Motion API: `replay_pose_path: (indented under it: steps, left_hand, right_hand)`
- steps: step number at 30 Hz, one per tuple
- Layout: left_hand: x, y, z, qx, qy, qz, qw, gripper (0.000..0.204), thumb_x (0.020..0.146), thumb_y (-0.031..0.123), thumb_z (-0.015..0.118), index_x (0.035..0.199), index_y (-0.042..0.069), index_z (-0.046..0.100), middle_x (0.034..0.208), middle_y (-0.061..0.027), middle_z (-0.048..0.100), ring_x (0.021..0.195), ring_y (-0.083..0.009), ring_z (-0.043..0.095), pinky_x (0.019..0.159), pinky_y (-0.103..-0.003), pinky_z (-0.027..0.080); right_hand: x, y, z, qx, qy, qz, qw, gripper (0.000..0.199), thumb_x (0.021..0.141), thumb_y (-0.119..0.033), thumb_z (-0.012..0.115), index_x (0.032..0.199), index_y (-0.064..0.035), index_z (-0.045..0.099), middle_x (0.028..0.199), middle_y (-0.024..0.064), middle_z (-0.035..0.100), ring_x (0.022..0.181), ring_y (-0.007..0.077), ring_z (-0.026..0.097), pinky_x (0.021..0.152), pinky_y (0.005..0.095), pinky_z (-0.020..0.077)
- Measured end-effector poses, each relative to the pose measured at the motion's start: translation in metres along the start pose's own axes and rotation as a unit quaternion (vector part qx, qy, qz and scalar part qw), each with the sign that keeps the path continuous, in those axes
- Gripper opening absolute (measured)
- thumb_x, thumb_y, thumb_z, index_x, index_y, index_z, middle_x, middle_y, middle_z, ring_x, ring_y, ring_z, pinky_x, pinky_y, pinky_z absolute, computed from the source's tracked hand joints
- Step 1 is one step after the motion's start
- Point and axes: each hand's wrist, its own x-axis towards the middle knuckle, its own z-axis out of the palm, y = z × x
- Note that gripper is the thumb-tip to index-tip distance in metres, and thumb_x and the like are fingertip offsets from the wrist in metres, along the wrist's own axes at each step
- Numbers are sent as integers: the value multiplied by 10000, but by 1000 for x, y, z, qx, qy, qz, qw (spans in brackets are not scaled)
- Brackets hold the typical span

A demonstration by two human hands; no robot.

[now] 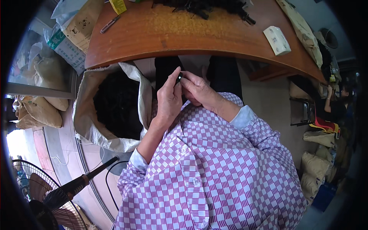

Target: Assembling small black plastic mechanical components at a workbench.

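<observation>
Between left hand [169, 100] and right hand [202, 91], in pinching fingers [174, 76], a small black piece [178, 79], mostly hidden.

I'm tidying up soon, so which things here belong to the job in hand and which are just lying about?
Belonging: small black piece, between left hand and right hand; likely black pile, wooden desk, black-filled white sack.

Apparently lying about: yellow box, pen-like tool, white packet, fan.

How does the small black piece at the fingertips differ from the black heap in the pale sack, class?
Size: the black piece is small, while the black heap is far larger. Pose: the piece is held between the left hand and right hand; the heap lies inside the open pale sack. Both look black.
</observation>
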Motion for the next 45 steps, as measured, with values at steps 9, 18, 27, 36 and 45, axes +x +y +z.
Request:
replay_pose_path:
  steps: [9,18,27,36,45]
  left_hand:
    - [9,-4,-80,66,178,-64,980,359,892,-28,521,1234,81,514,908,-112,644,761,-130,648,683,-263,527]
    - [-12,-46,-119,366,162,-57,915,382,889,127,565,1264,93,499,1181,-151,559,1054,-285,570,827,-339,474]
    - [20,-31,-101,-24,129,-164,978,332,923,199,559,1210,32,542,1067,-72,615,870,-111,596,659,-209,452]
    - [47,8,-45,-456,-118,-258,843,416,981,292,456,1283,5,471,1002,-132,639,674,-100,571,551,-163,418]
    - [23,-7,-23,-627,-218,-266,699,295,931,193,561,1177,37,522,978,-231,643,673,-169,651,578,-204,530]
  right_hand:
    - [97,-57,-104,-441,216,-286,823,386,879,-321,621,1149,-53,555,816,48,630,662,175,583,611,319,493]
    - [152,-97,-180,-656,333,-171,656,403,848,-426,584,1103,-116,568,942,131,665,929,323,624,742,431,495]
    - [127,-99,-132,-598,94,-237,760,250,887,-253,576,1046,-60,589,792,122,639,703,270,622,615,403,472]
    - [44,-65,-59,-639,-18,-516,570,304,817,-94,639,1107,-60,555,771,79,642,674,232,657,593,289,546]
    - [8,-43,-62,-638,-39,-522,565,390,828,-81,606,1208,-150,546,790,21,652,687,156,663,558,246,561]
